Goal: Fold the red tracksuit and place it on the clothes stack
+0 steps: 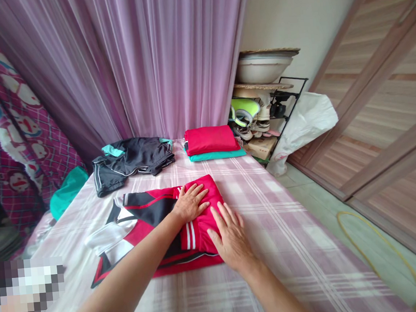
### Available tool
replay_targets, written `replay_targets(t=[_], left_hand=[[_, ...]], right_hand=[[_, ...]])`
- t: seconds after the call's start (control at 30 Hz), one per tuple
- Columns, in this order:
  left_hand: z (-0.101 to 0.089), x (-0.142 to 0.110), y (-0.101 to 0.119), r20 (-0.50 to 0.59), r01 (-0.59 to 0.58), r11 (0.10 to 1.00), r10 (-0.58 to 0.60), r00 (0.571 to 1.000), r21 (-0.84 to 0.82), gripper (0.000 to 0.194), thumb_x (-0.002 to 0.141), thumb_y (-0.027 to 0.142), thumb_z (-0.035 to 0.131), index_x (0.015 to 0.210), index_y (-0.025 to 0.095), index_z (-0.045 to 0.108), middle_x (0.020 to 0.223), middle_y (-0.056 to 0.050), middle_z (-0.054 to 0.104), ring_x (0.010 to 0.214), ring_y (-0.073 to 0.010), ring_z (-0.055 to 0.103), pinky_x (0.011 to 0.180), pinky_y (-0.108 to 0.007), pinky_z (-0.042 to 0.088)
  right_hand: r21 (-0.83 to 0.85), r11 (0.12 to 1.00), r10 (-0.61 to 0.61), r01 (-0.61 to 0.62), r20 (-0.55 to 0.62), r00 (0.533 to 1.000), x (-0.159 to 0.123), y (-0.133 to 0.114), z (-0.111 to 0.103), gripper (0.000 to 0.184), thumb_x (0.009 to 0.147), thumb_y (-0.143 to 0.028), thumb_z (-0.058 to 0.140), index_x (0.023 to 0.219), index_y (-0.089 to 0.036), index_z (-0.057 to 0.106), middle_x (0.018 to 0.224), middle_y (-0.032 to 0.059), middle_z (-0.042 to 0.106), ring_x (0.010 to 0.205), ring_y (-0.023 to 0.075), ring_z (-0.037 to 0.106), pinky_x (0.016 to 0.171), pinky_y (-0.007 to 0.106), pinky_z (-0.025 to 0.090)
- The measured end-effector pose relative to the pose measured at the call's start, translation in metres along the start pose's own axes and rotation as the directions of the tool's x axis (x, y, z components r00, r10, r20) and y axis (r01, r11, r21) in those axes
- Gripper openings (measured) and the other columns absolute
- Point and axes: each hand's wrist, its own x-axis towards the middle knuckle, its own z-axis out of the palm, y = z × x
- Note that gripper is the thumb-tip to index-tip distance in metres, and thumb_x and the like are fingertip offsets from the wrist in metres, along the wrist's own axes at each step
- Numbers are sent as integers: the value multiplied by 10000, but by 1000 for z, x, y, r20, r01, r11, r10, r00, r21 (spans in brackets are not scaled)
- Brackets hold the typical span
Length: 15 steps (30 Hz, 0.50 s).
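A red, black and white sports jacket [156, 206] lies partly folded on the plaid cloth, its red part with white stripes turned over at the right. Flat on that red part rests my left hand [192, 202], fingers spread. My right hand [231, 234] presses on the right edge of the same jacket, fingers apart. Beyond it, to the left, lie loose black shorts [135, 157] with white piping and a teal patch. A folded stack of red clothing [210, 140] over teal clothing [217, 155] sits at the far edge.
The plaid-covered table or bed [271, 218] fills the middle. Behind it hangs a purple curtain [170, 57]. At the right stand a rack with shoes and basins [264, 68], a white plastic bag [305, 123] and a wooden wardrobe [381, 102]. A yellow hose-like loop [386, 237] lies on the floor.
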Motion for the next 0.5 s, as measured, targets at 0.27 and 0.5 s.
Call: replay_targets(t=[0.27, 0.5], left_hand=[[-18, -1, 6, 47, 48, 998, -47, 998, -26, 501, 955, 438, 482, 1434, 294, 486, 1540, -84, 439, 1445, -308, 339, 1163, -629, 225], [-53, -60, 81, -32, -69, 971, 64, 997, -229, 347, 969, 457, 443, 1087, 241, 688, 1037, -79, 706, 982, -232, 646, 906, -388, 514]], right_hand=[[158, 985, 48, -69, 138, 989, 8, 46, 2, 374, 931, -336, 490, 1235, -230, 682, 1358, 113, 621, 1262, 258, 568, 1060, 445, 448], [168, 898, 346, -407, 301, 888, 98, 108, -24, 241, 864, -270, 549, 964, -255, 768, 1017, 46, 771, 972, 233, 697, 885, 337, 512]])
